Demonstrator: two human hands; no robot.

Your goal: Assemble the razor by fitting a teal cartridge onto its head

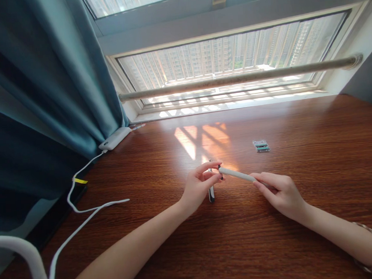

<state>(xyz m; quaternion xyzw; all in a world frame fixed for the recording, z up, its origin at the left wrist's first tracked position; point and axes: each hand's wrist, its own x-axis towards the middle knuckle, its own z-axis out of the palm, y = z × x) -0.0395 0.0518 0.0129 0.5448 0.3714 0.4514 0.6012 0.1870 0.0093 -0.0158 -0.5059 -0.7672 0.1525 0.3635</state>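
A slim white rod (pixel 237 174) is held between my two hands, slanting down to the right. My right hand (pixel 282 192) is closed around its lower right end. At the rod's upper left end, the thumb and fingers of my left hand (pixel 196 184) pinch a small black piece (pixel 221 172), whose kind is too small to make out. The piece touches or nearly touches the rod's tip. Beneath my left hand a narrow black and white object (pixel 211 193) lies on the table, partly hidden by the fingers.
A small clear pack with teal strips (pixel 261 146) lies on the brown wooden table (pixel 319 155) beyond my right hand. A white power strip (pixel 115 138) and its cable (pixel 72 191) are at left, near the blue curtain (pixel 55 72). A window with a rail (pixel 239 78) stands behind.
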